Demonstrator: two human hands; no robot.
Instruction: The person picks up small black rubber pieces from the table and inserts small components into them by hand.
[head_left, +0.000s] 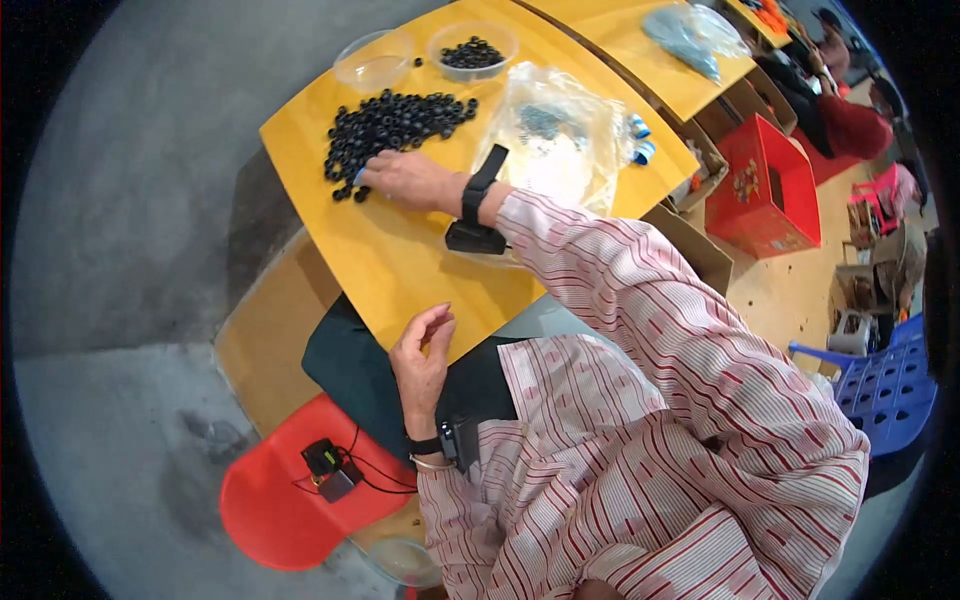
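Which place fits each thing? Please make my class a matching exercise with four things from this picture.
Things
1. right hand
2. left hand
3. red seat
4. yellowish plastic bag

Places
A. under small black boxes
B. on the table, right of the pile
C. by the table's near edge
D. at the pile of black rings

Pairs: 1-D, 2-C, 3-A, 4-B

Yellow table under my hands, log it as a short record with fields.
Surface: yellow table
Right hand: at the edge of the black pieces, grip unclear
Left hand: near the table's edge, nothing visible in it
Containers: round clear tub holding more pieces; second tub left of it
Right of pile: clear plastic bag
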